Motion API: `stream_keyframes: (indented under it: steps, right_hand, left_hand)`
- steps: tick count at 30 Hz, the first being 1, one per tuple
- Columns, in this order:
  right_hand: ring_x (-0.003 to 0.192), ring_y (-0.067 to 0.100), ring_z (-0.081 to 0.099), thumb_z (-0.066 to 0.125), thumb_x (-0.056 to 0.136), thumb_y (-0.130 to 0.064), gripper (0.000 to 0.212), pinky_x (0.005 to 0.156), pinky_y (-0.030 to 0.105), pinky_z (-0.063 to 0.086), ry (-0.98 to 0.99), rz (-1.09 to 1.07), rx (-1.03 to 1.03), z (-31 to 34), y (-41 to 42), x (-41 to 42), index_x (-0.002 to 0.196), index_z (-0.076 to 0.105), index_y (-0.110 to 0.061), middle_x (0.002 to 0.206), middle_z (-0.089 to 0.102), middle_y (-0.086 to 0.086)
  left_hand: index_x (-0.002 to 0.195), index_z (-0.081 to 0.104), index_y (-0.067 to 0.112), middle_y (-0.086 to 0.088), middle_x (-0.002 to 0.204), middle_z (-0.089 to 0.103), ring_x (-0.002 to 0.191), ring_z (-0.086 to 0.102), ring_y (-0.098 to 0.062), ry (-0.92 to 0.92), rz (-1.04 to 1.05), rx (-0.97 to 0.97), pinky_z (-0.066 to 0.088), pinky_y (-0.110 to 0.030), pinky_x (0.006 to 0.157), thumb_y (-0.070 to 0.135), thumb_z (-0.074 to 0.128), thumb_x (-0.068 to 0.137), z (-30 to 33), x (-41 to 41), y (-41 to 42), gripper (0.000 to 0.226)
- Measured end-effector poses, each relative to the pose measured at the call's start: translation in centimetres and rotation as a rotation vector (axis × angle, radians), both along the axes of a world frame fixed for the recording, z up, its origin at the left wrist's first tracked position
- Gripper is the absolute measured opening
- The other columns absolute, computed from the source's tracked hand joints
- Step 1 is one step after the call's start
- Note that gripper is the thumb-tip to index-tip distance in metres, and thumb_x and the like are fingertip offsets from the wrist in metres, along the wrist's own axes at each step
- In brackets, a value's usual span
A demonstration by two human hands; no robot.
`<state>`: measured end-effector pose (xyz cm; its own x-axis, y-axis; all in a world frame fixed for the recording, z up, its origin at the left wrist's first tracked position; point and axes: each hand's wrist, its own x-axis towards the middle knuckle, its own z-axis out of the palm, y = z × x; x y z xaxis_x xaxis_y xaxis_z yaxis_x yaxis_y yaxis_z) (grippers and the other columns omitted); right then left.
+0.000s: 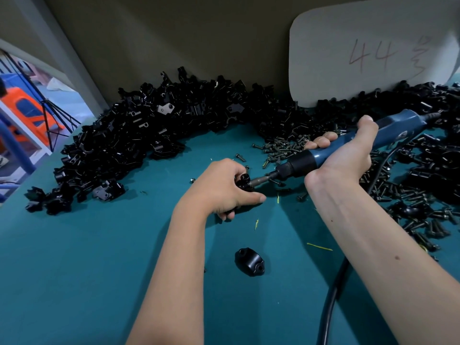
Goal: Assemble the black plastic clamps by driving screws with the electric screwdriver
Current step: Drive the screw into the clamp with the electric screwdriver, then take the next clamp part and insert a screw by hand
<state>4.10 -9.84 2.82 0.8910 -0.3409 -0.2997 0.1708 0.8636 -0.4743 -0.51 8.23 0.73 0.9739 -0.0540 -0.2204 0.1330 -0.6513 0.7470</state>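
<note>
The left hand (224,188) at frame centre curls its fingers round a black clamp (242,183), hiding most of it. The right hand (346,155) grips the blue electric screwdriver (348,145), its long axis running from upper right down-left, bit touching the clamp; its cable (331,300) leaves the bottom edge across the teal worktop (74,257)

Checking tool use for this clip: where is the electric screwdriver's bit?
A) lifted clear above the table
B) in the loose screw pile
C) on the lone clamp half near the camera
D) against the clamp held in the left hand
D: the right hand aims the electric screwdriver so its bit meets the clamp gripped by the left hand.
</note>
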Motion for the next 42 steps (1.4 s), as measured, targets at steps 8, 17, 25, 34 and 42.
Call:
stream_keyframes:
  steps: [8, 17, 25, 34, 42]
  right_hand:
    - [0.047, 0.014, 0.043, 0.07, 0.092, -0.038, 0.043, 0.05, 0.026, 0.041, -0.014, 0.037, 0.037, -0.2, -0.3, 0.3, 0.12, 0.046, -0.016, 0.061, 0.048, 0.0]
    - [0.047, 0.015, 0.046, 0.072, 0.089, -0.033, 0.04, 0.053, 0.027, 0.044, 0.065, -0.002, 0.033, 0.5, -0.7, 0.6, 0.116, 0.052, -0.012, 0.061, 0.052, 0.0]
    - [0.048, 0.012, 0.046, 0.074, 0.088, -0.047, 0.047, 0.051, 0.023, 0.043, 0.029, 0.13, 0.154, 0.3, -2.1, 1.5, 0.11, 0.048, -0.015, 0.065, 0.051, -0.003]
    - [0.05, 0.01, 0.048, 0.078, 0.085, -0.055, 0.05, 0.051, 0.022, 0.045, -0.035, 0.189, 0.204, 0.8, -2.6, 1.0, 0.087, 0.049, -0.014, 0.064, 0.052, -0.004]
    - [0.055, 0.01, 0.048, 0.078, 0.085, -0.058, 0.058, 0.054, 0.028, 0.048, -0.172, 0.262, -0.157, 1.7, -2.8, 0.8, 0.112, 0.047, -0.018, 0.07, 0.053, -0.002]
  left_hand:
    - [0.074, 0.045, 0.014, -0.002, 0.049, 0.059, 0.038, 0.057, -0.022, -0.042, 0.002, -0.059, 0.046, -0.028, 0.039, 0.038, 0.091, 0.075, -0.4, -0.2, 0.2, 0.052]
    - [0.069, 0.035, 0.018, 0.006, 0.051, 0.054, 0.035, 0.059, -0.021, -0.291, 0.088, -0.064, 0.039, -0.026, 0.034, 0.038, 0.094, 0.072, -1.3, -0.5, -0.5, 0.062]
    - [0.064, 0.037, 0.024, 0.01, 0.059, 0.05, 0.055, 0.042, -0.01, -0.63, 0.129, 0.063, 0.033, -0.021, 0.049, 0.045, 0.095, 0.062, -1.5, -0.1, -1.0, 0.062]
    - [0.066, 0.039, 0.021, 0.01, 0.055, 0.047, 0.051, 0.04, -0.01, -0.583, 0.143, -0.081, 0.034, -0.025, 0.049, 0.052, 0.093, 0.06, -1.1, -0.3, -1.4, 0.063]
    - [0.08, 0.053, 0.028, 0.001, 0.061, 0.055, 0.042, 0.044, -0.011, -0.088, 0.19, -0.785, 0.028, -0.017, 0.034, 0.056, 0.079, 0.079, 0.7, -1.4, 0.8, 0.039]
